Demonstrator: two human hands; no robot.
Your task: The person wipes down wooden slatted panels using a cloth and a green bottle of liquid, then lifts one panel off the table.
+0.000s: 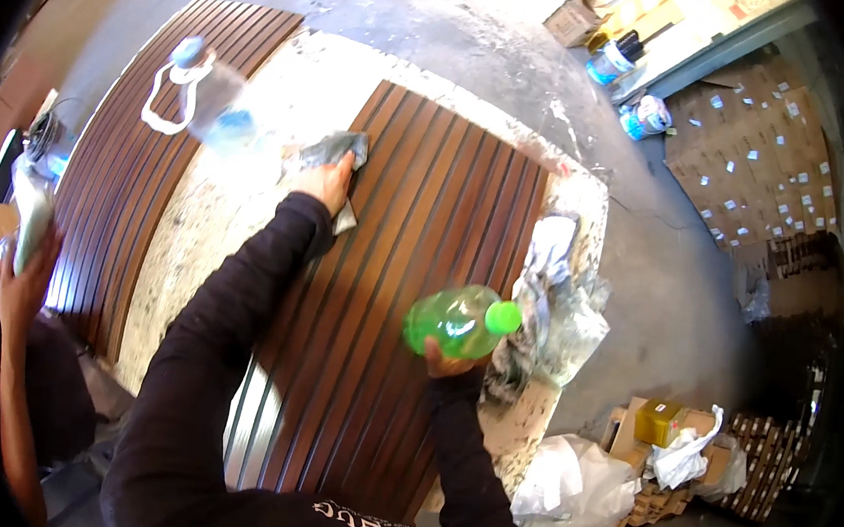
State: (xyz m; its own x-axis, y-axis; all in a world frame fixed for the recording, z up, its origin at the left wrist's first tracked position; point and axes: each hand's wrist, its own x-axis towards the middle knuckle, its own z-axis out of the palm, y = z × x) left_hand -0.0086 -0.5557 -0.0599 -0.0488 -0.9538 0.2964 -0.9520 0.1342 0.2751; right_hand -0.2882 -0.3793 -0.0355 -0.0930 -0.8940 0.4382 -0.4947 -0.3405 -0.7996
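A brown slatted wood panel (383, 250) lies in front of me on a speckled, pale work surface (237, 197). My left hand (323, 185) is closed on a crumpled grey rag (340, 148) at the panel's far left edge. In my right hand (447, 362) is a translucent green plastic bottle (447, 318) with a bright green cap, tilted over the panel's right part. Its cap points right, and most of the gripping fingers are hidden behind the bottle.
A second slatted panel (112, 196) lies left, with a clear jug (218, 95) by its inner edge. A co-worker's hand (28, 274) is at far left. Crumpled rags and plastic (563, 316) sit right of my panel; plastic bags (573, 488) and cardboard (628, 432) lie lower right.
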